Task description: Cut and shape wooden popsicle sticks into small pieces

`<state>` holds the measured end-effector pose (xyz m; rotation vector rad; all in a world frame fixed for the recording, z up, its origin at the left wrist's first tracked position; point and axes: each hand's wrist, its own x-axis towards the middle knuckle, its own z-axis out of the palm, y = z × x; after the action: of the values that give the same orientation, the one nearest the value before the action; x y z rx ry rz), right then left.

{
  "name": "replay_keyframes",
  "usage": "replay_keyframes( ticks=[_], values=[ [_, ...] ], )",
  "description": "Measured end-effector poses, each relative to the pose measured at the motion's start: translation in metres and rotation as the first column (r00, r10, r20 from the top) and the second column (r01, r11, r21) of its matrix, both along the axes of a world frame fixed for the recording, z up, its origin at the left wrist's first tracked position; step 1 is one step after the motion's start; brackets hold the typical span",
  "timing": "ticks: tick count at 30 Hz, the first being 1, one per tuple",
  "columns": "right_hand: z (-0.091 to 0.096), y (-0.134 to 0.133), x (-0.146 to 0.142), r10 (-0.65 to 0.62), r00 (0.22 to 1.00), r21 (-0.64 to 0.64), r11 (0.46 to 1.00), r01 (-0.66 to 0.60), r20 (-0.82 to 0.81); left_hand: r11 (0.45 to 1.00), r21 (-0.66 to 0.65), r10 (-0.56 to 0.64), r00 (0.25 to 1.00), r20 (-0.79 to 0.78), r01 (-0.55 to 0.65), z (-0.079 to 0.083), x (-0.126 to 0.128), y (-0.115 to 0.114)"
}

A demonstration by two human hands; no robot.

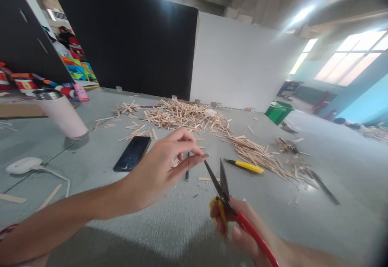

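Left hand (165, 157) pinches a stick (206, 155) above the table (178, 210), apparently so its end projects freely; right hand (257, 220), curled tightly, grips scissors (224, 198) (blades parted), tips just beside the stick.

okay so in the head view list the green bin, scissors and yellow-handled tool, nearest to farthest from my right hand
1. Scissors: held in your right hand.
2. Yellow-handled tool: lying ahead of it.
3. Green bin: farther back, toward the right.
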<state>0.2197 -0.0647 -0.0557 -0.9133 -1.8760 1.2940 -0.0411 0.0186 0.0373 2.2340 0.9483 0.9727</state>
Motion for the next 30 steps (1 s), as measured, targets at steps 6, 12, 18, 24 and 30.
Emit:
replay_keyframes(
  ticks=[6,12,18,24,30],
  values=[
    [0.001,-0.002,0.003,0.013,1.000,-0.016,1.000,-0.013,-0.001,0.946,-0.296,-0.138,0.990,-0.003,0.131,-0.009,0.000,-0.007],
    [0.004,-0.004,-0.001,0.040,0.999,-0.016,0.999,-0.039,0.010,0.876,-0.439,-0.218,0.976,0.011,0.201,-0.007,-0.004,-0.011],
    [-0.004,-0.013,0.001,0.028,0.998,-0.024,0.999,-0.030,-0.057,0.860,-0.423,-0.304,0.952,0.024,0.285,-0.007,-0.003,-0.013],
    [-0.004,-0.008,-0.001,0.010,0.994,-0.048,0.999,-0.015,-0.109,0.852,-0.436,-0.338,0.940,-0.036,0.290,-0.003,-0.005,-0.018],
    [0.005,-0.012,-0.002,0.018,0.997,-0.033,0.999,-0.021,-0.070,0.801,-0.534,-0.242,0.962,0.127,0.272,-0.007,0.001,-0.019]
  ],
)
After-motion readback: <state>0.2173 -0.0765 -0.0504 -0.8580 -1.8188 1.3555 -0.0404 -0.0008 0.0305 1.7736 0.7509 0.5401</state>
